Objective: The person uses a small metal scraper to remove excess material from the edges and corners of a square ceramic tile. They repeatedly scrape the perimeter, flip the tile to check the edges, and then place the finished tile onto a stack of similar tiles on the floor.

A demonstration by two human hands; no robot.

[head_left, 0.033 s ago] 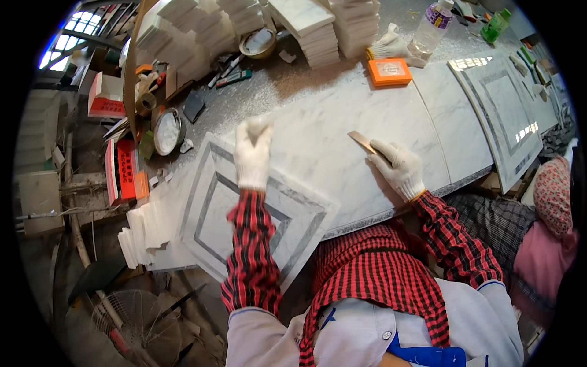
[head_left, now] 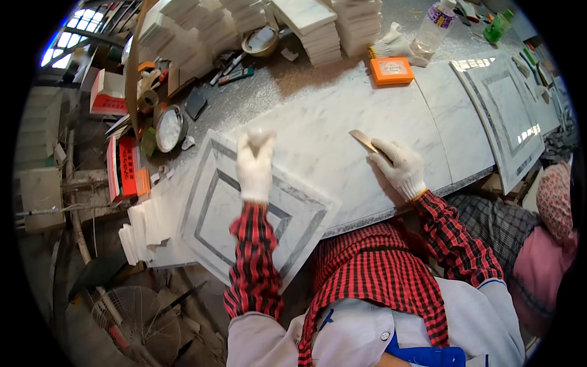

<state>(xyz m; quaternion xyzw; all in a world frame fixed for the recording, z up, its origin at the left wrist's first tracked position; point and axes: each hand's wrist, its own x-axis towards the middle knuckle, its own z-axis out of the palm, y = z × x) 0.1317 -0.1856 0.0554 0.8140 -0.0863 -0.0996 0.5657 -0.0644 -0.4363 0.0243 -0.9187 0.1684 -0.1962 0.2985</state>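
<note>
Two grey square bands (head_left: pixel 208 205) frame the white marble panel (head_left: pixel 218 217) under my white-gloved left hand (head_left: pixel 254 166) — curled, whether around anything I cannot tell. My white-gloved right hand (head_left: pixel 400 167) grips a flat, brownish blade (head_left: pixel 362 139) above a white marble slab (head_left: pixel 324 177). Farther out: an orange box (head_left: pixel 392 71), label printed; a purple-labelled clear bottle (head_left: pixel 429 35); a red carton (head_left: pixel 125 171), lettered in black.

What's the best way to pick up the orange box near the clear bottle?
Probably by its short ends, toward the front, coming from the near side: the orange box lies flat with its near edge free, while a loose glove lies behind it. The right hand holds a thin flat tool.
</note>
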